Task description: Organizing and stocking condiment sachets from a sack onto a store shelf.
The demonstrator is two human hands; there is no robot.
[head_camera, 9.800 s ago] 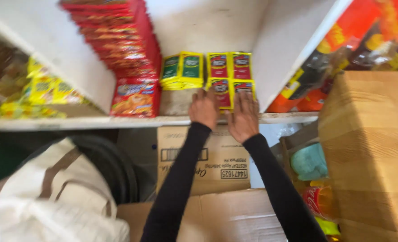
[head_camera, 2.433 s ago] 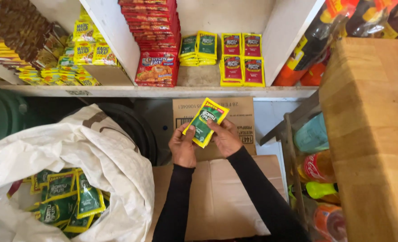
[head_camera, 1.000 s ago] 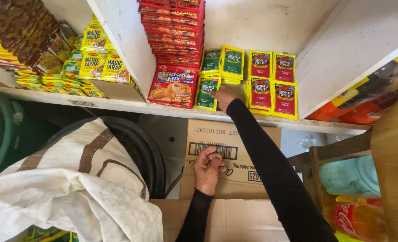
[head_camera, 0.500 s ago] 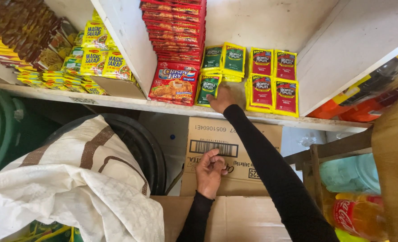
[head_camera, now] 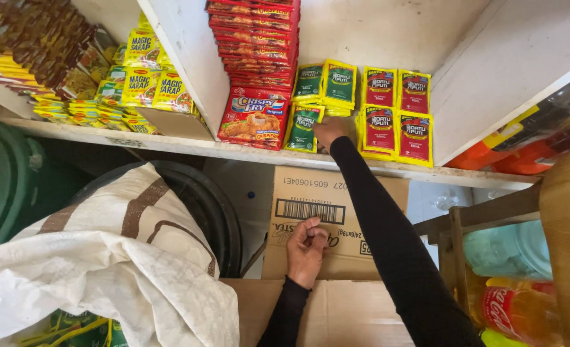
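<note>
— Where is the green sachet at this point?

— Upright at the front of the shelf, between the red breading-mix packets and the red-and-yellow sachets. The right hand is on its right edge, just beside it; the fingers are curled behind the pack, so I cannot tell whether they grip it or only press it into line.

— And the other hand?

— The left hand is low down, loosely clenched against the side of the cardboard box under the shelf, near the barcode label. I see nothing held in it.

— How much of the stocking looks done?

— By my reading, a fair part. The red-and-yellow sachets stand in neat double rows, and more green sachets are already stacked behind the front one. The green row is thinner than its neighbours, though.

— What seems left?

— The white woven sack at lower left gapes at the bottom corner, and green-and-yellow packs show inside it, so more stock appears to be waiting. The gap on the shelf in front of the green stack looks able to take several more.
</note>
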